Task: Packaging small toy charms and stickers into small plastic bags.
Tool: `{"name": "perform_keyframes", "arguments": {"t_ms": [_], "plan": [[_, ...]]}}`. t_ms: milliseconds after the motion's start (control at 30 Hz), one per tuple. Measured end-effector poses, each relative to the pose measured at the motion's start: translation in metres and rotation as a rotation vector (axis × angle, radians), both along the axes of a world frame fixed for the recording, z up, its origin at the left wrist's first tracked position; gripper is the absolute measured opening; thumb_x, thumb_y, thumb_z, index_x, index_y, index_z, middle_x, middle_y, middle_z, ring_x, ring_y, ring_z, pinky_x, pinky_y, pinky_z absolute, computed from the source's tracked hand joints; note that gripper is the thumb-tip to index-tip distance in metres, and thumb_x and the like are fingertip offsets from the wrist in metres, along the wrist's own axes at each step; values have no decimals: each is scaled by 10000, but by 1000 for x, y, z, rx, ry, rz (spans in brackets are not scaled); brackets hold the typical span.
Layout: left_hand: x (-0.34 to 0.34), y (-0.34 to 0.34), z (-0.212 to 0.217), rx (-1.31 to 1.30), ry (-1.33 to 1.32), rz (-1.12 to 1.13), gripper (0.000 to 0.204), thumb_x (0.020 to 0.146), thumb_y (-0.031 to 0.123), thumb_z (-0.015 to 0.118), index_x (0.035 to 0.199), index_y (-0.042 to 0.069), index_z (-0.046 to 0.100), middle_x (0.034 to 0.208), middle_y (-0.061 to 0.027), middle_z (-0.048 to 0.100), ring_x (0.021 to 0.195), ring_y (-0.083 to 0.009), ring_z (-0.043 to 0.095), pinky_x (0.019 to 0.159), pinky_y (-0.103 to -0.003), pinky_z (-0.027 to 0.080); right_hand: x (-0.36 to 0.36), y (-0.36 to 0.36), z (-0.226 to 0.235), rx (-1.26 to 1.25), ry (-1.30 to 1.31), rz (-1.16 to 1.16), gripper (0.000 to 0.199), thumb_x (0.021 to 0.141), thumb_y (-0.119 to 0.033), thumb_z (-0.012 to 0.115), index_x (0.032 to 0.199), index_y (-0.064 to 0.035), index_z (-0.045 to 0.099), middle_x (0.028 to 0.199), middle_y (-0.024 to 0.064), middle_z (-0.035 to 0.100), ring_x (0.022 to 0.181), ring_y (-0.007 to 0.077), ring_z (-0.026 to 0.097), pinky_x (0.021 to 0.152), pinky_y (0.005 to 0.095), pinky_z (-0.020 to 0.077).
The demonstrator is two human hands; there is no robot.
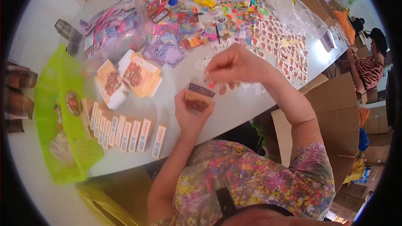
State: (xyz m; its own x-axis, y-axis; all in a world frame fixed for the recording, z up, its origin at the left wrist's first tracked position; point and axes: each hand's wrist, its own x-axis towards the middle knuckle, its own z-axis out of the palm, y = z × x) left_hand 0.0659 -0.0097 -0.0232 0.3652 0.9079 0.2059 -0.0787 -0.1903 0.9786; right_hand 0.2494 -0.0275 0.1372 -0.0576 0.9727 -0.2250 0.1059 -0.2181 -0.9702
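Observation:
My left hand [189, 119] is closed around a small printed packet [200, 97] with a dark top band and a brown picture, held upright over the near part of the table. Just above and to the right of it is my right hand [238, 65], fingers curled in a pinch; whatever is between them is too small to make out. Several slim white-and-orange boxes [133, 136] stand in a row left of my left hand. Behind them lie flattened or loosely stacked orange-and-white cartons [140, 75] with a picture of round food.
A lime-green plastic basket [52, 113] stands at the left edge. Beyond lie a clear bin of purple packets [113, 29], a pile of small colourful trinkets [209, 4] and sticker sheets [278, 42]. An open cardboard box [333, 117] is at my right; another person [370, 65] sits farther off.

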Motion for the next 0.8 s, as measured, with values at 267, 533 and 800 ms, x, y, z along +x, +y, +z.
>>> {"name": "perform_keyframes", "arguments": {"t_ms": [267,533,800], "plan": [[-3,-12,0,181,75,86,689,631,84,862,1186,6,462,1052,-89,558,924,-160,595,773,-295,523,-26,-16,-13,370,-897,214,175,815,-186,671,771,-17,659,617,103,607,534,285,565,531,330,459],[-3,-14,6,224,85,81,676,638,89,850,1188,11,465,1057,-103,548,910,-170,604,756,-297,531,-35,-23,-12,361,-884,178,232,798,-215,699,927,-28,650,771,112,627,721,313,626,621,359,494],[-2,-12,9,161,87,65,683,647,91,846,1198,11,451,1031,-92,570,860,-152,618,729,-276,536,-37,-27,-33,599,-815,32,173,775,-90,632,944,-51,637,894,129,634,758,339,634,647,419,516]]}}
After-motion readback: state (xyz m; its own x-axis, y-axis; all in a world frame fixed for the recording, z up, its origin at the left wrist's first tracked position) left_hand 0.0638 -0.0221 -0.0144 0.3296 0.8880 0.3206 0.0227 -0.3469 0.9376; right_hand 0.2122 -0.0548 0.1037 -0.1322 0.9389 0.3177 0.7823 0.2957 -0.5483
